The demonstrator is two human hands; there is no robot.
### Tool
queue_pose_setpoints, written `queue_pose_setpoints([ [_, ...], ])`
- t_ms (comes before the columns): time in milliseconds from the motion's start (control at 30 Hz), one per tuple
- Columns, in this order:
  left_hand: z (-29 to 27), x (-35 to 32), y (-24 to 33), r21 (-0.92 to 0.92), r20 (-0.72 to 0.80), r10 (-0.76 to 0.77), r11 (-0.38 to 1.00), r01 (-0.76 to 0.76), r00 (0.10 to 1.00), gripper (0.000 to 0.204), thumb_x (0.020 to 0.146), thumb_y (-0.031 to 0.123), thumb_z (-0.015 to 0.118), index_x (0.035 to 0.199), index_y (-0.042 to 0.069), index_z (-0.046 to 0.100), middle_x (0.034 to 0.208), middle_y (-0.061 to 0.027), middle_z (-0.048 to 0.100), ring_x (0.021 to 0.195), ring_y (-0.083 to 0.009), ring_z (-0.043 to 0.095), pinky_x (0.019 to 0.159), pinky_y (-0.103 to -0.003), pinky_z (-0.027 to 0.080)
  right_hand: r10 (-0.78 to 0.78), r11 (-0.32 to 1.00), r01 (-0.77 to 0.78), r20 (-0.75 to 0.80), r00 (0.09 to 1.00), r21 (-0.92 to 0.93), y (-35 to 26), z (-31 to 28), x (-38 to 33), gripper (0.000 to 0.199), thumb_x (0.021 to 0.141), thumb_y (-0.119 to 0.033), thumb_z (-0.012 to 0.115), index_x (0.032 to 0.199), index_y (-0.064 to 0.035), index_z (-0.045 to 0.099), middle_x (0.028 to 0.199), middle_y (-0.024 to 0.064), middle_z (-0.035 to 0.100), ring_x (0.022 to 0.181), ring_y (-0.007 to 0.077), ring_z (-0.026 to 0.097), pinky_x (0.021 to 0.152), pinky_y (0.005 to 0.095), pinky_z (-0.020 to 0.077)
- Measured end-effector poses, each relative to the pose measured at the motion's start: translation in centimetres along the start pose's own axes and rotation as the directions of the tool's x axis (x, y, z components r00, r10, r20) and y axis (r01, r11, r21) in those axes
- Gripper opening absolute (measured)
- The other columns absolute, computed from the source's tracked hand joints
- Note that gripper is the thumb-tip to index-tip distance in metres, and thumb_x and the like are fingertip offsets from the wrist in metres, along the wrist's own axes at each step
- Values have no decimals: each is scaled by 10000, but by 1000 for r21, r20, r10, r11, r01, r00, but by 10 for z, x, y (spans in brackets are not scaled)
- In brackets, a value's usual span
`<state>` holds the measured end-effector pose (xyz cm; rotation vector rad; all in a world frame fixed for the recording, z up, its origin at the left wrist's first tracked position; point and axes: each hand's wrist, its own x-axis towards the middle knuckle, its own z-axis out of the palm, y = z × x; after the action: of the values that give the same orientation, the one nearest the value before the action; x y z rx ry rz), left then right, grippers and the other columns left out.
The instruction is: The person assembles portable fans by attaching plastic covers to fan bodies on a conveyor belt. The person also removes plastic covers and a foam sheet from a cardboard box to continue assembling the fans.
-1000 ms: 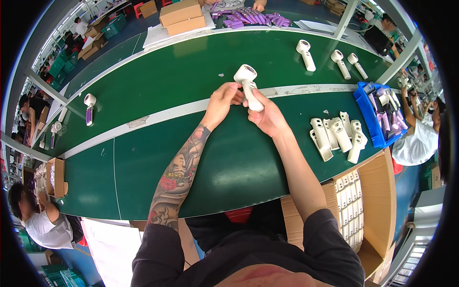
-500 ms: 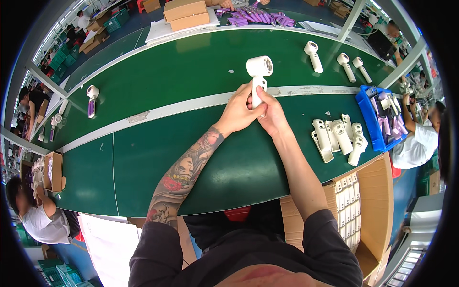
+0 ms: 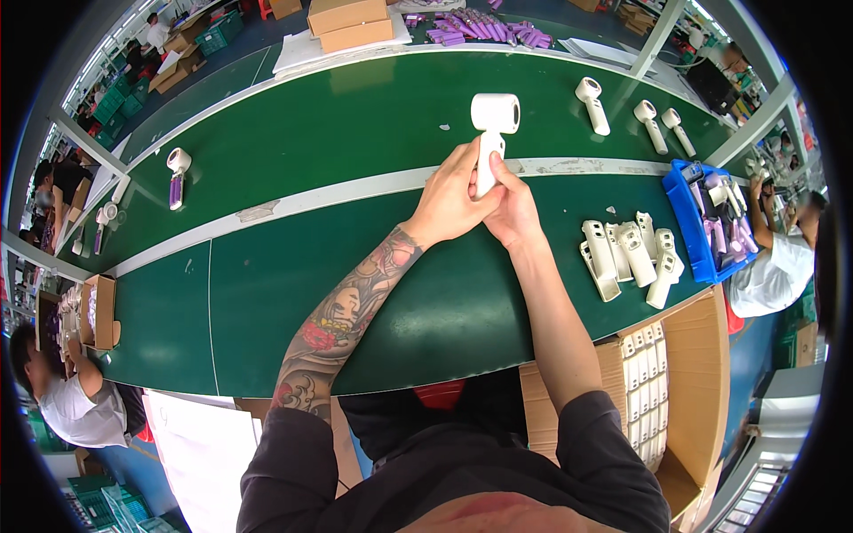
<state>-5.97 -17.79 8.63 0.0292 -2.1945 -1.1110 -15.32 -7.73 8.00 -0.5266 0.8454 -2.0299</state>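
A white handheld fan (image 3: 495, 113) with a round drum-shaped head stands nearly upright between my hands, over the pale strip along the middle of the bench. My left hand (image 3: 451, 197) wraps its handle from the left. My right hand (image 3: 515, 206) closes on the handle from the right, its thumb pressed on the front. The fingers partly hide the lower handle. To the right of my right hand lie several loose white handle shells (image 3: 633, 253) on the green bench.
Several more fans (image 3: 593, 107) lie on the far green surface; one at left (image 3: 178, 169) has a purple handle. A blue bin (image 3: 684, 213) of parts stands at right, above a cardboard box (image 3: 697, 355) of stacked white pieces. Purple parts (image 3: 489, 28) are heaped beyond.
My hands have moved slightly up and right with the fan, whose head has turned a little. Fans on the far surface have shifted slightly right. Another person's hands have left the purple heap.
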Motion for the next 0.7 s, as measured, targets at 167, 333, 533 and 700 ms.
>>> queue_pose_setpoints([
  [167, -4, -5, -19, -43, 63, -39, 998, 42, 997, 603, 921, 204, 647, 1460, 30, 439, 1132, -140, 573, 905, -228, 601, 766, -344, 503, 92, 989, -98, 53, 994, 108, -1, -11, 3, 334, 1015, -310, 585, 1176, -19, 613, 904, 81, 669, 732, 140, 623, 659, 245, 506],
  [333, -8, -5, -31, -329, 163, -140, 925, 188, 977, 579, 973, 203, 595, 1491, 25, 406, 1195, -142, 569, 947, -210, 600, 799, -329, 495, 128, 990, -127, -15, 992, 54, -2, -11, 0, 342, 1003, -296, 604, 1208, -22, 595, 990, 93, 666, 808, 151, 641, 673, 261, 525],
  [533, -2, -9, -29, -392, 147, -120, 904, 169, 982, 537, 987, 145, 543, 1487, 6, 406, 1223, -143, 585, 991, -187, 596, 836, -308, 495, 100, 993, -99, 4, 995, -70, -3, -8, -3, 351, 1006, -249, 584, 1261, -8, 578, 1077, 103, 670, 888, 168, 633, 763, 289, 526],
  [700, -7, -5, -37, -511, 152, -195, 823, 246, 969, 485, 970, 82, 522, 1440, -15, 455, 1186, -141, 616, 992, -184, 601, 847, -299, 506, -9, 925, -9, -47, 999, -379, -1, 5, -9, 384, 992, -209, 579, 1309, 4, 538, 1132, 120, 658, 933, 178, 620, 771, 294, 525],
])
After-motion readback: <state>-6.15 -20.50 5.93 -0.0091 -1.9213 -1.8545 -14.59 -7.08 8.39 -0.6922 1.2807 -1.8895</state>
